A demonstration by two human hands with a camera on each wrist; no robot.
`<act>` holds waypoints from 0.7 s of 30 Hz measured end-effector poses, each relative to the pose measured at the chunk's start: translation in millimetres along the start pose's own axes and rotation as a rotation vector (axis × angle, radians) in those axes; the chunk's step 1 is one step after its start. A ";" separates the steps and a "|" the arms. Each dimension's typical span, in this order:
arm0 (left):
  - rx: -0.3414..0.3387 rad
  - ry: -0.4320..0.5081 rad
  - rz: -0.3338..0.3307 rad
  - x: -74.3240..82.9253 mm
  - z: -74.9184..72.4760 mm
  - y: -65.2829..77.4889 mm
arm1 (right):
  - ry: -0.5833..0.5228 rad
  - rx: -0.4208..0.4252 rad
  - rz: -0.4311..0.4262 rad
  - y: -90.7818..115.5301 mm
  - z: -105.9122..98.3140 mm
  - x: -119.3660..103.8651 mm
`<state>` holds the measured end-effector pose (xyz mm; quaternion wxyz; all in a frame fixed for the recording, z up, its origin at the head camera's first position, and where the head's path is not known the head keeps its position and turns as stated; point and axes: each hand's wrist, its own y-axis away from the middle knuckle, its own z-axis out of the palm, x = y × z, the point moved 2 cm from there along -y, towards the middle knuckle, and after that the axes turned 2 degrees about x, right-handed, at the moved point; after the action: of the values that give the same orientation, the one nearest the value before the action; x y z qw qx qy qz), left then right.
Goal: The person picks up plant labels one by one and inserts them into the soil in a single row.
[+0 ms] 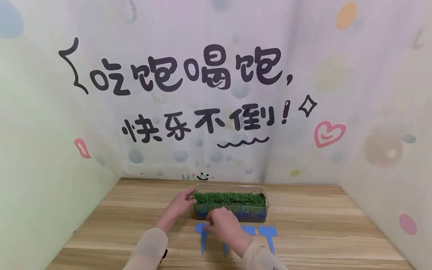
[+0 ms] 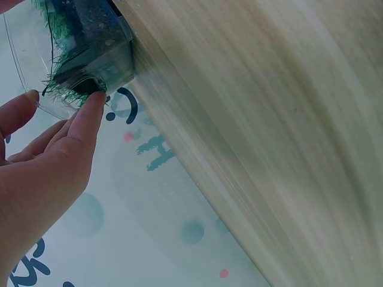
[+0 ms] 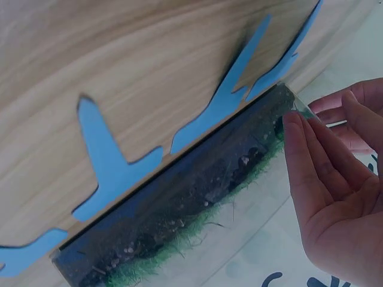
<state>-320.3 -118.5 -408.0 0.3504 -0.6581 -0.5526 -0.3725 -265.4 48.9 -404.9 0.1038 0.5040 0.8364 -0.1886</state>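
A clear plastic box (image 1: 230, 216) with green artificial grass (image 1: 226, 198) on top stands on the table. Dark, soil-like filling shows through its wall in the right wrist view. My left hand (image 1: 183, 202) is at the box's left end; its fingers reach fairly straight to the end wall, the thumb near the rim (image 2: 39, 106). My right hand (image 1: 225, 224) is over the front, left of middle, fingers bunched and tips near the wall; no held thing is visible. Several blue T-shaped plant labels (image 1: 268, 232) lie in a row before the box, partly covered by the right hand.
Wood-grain tabletop (image 1: 314, 221) extends on both sides of the box. Behind it hangs a pale printed curtain (image 1: 202, 161) with large dark lettering, and similar pale panels border the table at left and right.
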 end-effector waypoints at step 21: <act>-0.011 -0.023 -0.019 -1.0 -0.5 -2.0 | 0.091 -0.056 0.154 -2.2 21.5 -6.0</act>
<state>-322.4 -119.1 -408.6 0.3370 -0.6587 -0.5609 -0.3714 -264.9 34.1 -421.8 0.0941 0.5719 0.8039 -0.1333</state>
